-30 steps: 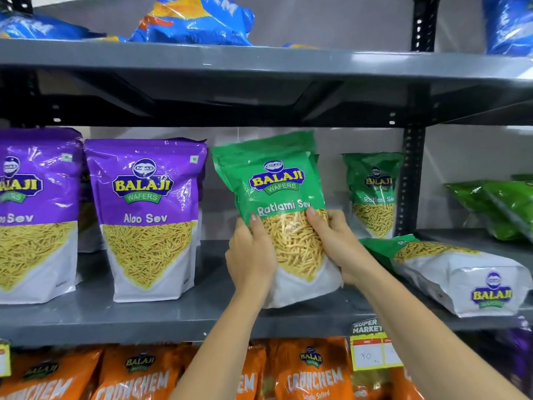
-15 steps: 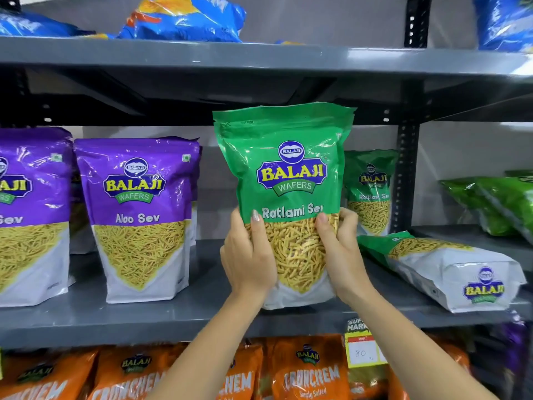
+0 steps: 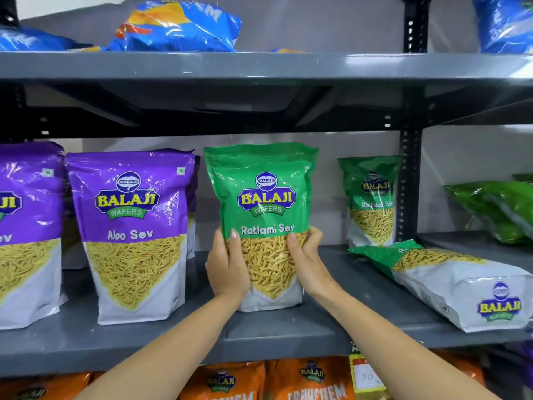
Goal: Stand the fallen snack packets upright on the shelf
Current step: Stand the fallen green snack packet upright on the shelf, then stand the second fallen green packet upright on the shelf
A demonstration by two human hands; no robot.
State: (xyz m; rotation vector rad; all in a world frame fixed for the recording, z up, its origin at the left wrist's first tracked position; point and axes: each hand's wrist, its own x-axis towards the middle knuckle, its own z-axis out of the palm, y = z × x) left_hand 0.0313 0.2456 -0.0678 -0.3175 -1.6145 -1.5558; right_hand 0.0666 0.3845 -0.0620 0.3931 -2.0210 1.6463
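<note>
A green Ratlami Sev packet [image 3: 265, 197] stands upright on the grey middle shelf [image 3: 288, 333], its base on the shelf surface. My left hand [image 3: 226, 265] grips its lower left side and my right hand [image 3: 307, 259] grips its lower right side. To the right, another green Ratlami Sev packet [image 3: 450, 281] lies flat on its back with its bottom end toward me. A third green packet [image 3: 372, 200] stands upright at the back, near the upright post.
Two purple Aloo Sev packets [image 3: 132, 232] stand upright to the left. A black shelf post [image 3: 409, 180] divides the bay; beyond it green packets [image 3: 501, 209] lie tilted. Blue packets [image 3: 178, 27] lie on the top shelf. Orange packets [image 3: 311, 379] fill the shelf below.
The green packet, tilted a second ago, was raised and straightened, then lowered onto the shelf. It now stands upright, with both hands still on its lower sides.
</note>
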